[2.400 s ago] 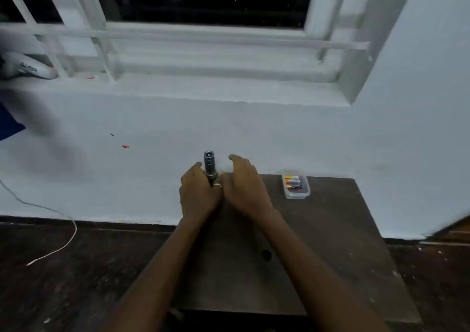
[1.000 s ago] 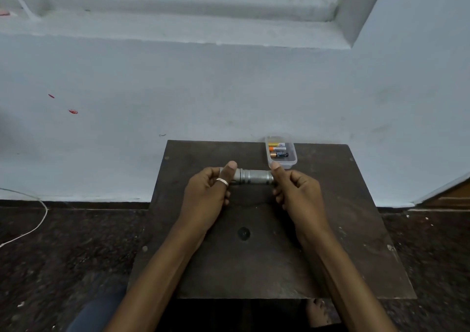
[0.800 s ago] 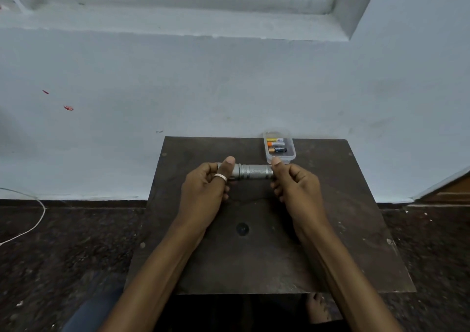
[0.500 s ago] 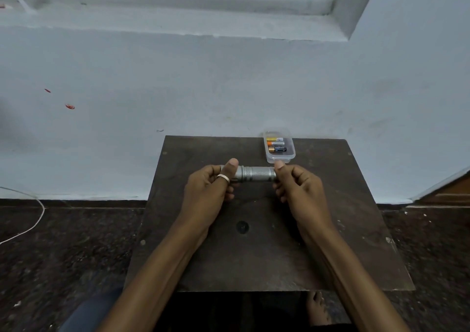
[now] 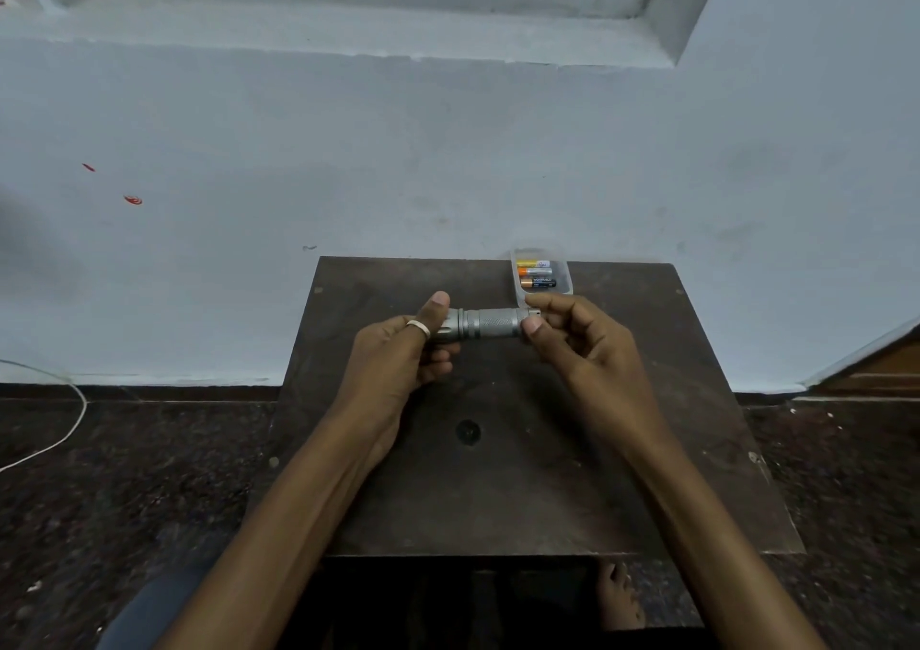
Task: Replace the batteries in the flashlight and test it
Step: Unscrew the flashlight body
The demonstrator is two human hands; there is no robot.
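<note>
Dim, cool, even light. The pale wall (image 5: 448, 151) is brightest; the dark surface (image 5: 498, 500) below it reads murky. The flashlight (image 5: 490, 323) shows a faint sheen. Wide-angle bending bows the sill (image 5: 348, 27) above the wall.

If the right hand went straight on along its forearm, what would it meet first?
Probably the small clear plastic box of batteries just beyond the right hand, which pinches the silver metal flashlight; it may pass above, as height is unclear.

Looks like a plain room at home here: pale painted wall (image 5: 448, 151), window sill (image 5: 348, 27) above, dark speckled floor (image 5: 124, 475) with a loose white cable (image 5: 78, 423), small worn wooden table (image 5: 498, 510) against it.
</note>
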